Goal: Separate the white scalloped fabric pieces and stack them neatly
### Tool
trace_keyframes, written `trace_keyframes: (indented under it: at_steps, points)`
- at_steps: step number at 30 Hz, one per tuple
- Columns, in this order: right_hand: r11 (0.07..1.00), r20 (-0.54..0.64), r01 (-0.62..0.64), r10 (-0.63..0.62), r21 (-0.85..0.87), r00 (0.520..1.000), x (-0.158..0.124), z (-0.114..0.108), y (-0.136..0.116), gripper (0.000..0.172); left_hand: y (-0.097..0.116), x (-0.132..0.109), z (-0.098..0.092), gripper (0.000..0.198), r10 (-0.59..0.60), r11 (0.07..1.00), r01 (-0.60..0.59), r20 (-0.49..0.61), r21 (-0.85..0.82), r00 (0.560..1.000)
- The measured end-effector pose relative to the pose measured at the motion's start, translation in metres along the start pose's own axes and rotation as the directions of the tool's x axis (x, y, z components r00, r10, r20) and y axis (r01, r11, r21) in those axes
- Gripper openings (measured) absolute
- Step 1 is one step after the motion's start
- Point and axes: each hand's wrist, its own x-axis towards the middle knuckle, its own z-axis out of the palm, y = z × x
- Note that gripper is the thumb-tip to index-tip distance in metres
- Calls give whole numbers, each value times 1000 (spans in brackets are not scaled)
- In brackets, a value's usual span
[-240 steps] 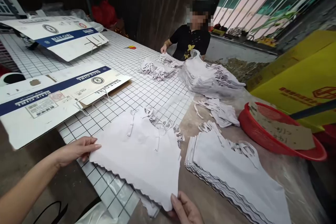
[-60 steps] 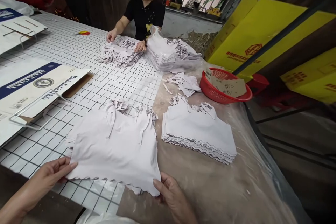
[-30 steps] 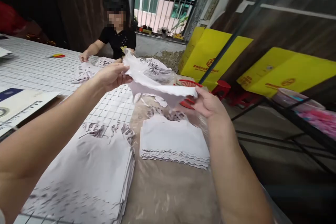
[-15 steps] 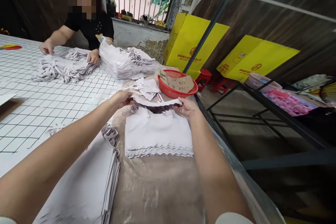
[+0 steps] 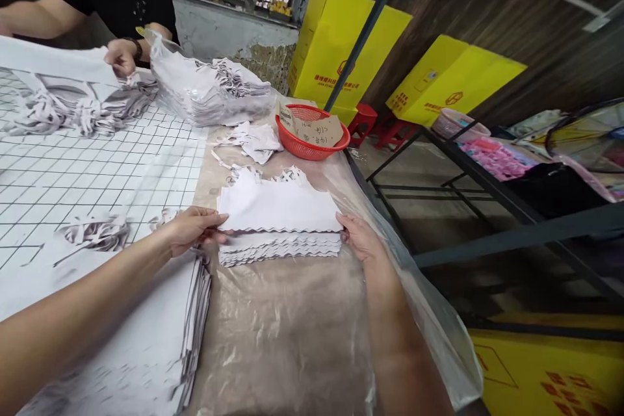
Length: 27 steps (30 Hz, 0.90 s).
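A white strappy top (image 5: 277, 207) with a wavy hem lies spread over a neat stack of similar tops (image 5: 280, 247), its straps pointing away from me. My left hand (image 5: 197, 229) pinches its near left corner at the hem. On the opposite side, my right hand (image 5: 359, 235) has thumb and fingers closed on the near right corner. The hem is stretched straight between both hands, a little short of the stack's lower edges. Beneath my left forearm is a larger pile of white garments (image 5: 141, 312) with bunched straps.
Behind the stack are a loose crumpled white garment (image 5: 256, 141) and a red basket (image 5: 312, 149) holding cardboard. A bagged garment pile (image 5: 205, 94) stands beyond. Across the gridded table (image 5: 160, 169), a co-worker's hand (image 5: 121, 57) holds up white fabric. Yellow boxes (image 5: 351, 45) and a metal frame stand right.
My hands have come toward me, from the strap end to the hem end, bringing the top down flat over the stack. The co-worker has lifted a white garment. My view has shifted.
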Motion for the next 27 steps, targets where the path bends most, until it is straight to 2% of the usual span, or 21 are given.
trace_keyframes:
  at_steps: [5,11,13,16,18,19,20,21,24,25,26,27]
  points:
    - [997,-44,41,-44,-61,998,-7,-3,10,43,-14,-1,-1,23,-17,998,19,-34,65,999]
    - [987,-89,46,-61,-157,994,-4,-3,15,45,-22,-1,-1,32,-4,977,2,9,214,1000]
    - [969,-123,51,-83,-243,989,-4,-4,19,45,-26,-4,1,34,8,974,-11,17,227,1000]
    - [897,-197,96,-198,-432,960,-12,-1,23,44,-26,-15,-6,33,114,940,-125,54,317,992]
    - [858,-258,140,-298,-494,919,-24,10,26,43,-24,-29,-25,28,274,864,-249,6,438,962]
    - [848,-266,153,-323,-508,908,-34,19,28,44,-24,-38,-40,26,372,809,-287,-69,512,926]
    - [836,-257,158,-333,-525,907,-47,31,30,44,-26,-50,-58,24,460,756,-282,-173,590,871]
    - [822,-193,177,-326,-541,925,-63,46,33,42,-31,-63,-77,25,529,713,-230,-294,662,796]
    - [843,82,216,-203,-493,976,-117,102,43,38,-65,-103,-136,33,607,638,136,-603,758,517]
    - [859,206,234,-155,-454,966,-134,124,46,37,-80,-115,-153,37,611,612,250,-650,750,452]
    - [872,323,249,-112,-423,940,-149,144,50,37,-96,-124,-167,40,608,595,327,-678,734,413]
    - [878,396,269,-101,-396,913,-160,164,53,36,-111,-132,-178,42,598,592,370,-698,716,393]
